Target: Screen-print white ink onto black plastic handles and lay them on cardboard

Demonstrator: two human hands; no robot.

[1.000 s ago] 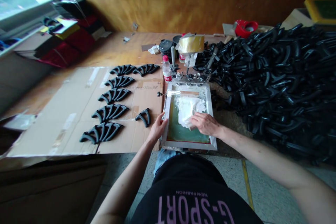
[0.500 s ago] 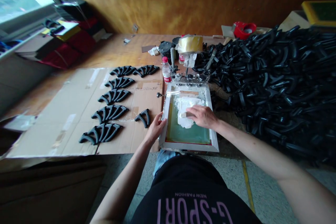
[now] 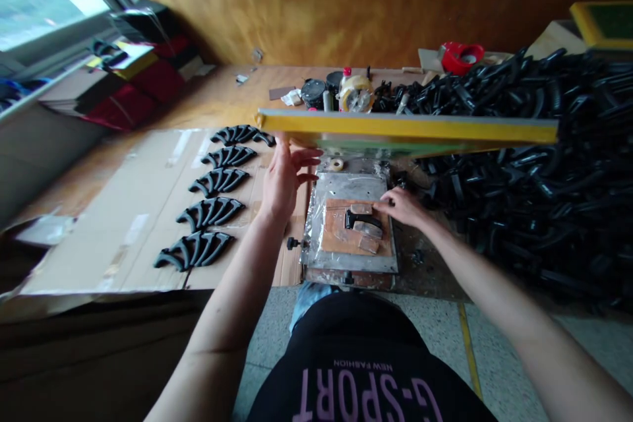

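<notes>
In the head view, a yellow-edged silkscreen frame [image 3: 405, 126] is held tilted up above the print bed, its mesh turned away from the work. The step in hand is judged to be the seating of a black plastic handle [image 3: 357, 219] on a brown board [image 3: 336, 232], where it lies among pale tan locating blocks [image 3: 368, 231]. The left hand [image 3: 285, 178] is open, fingers spread, just at the frame's near edge; whether the frame's weight is borne by it cannot be told. The right hand [image 3: 403, 206] is half curled, its fingertips [image 3: 387, 200] just beside the handle, and no grip on the handle can be made out. The board is set on a plastic-wrapped plate [image 3: 312, 237]. The next move is judged to call for the handle lying square before the frame is lowered. Room is tight on both sides — a cardboard sheet [image 3: 103, 257] bearing rows of printed handles [image 3: 210, 213] meets the plate's left edge, and a heap of loose black handles [image 3: 514, 211] crowds the right
</notes>
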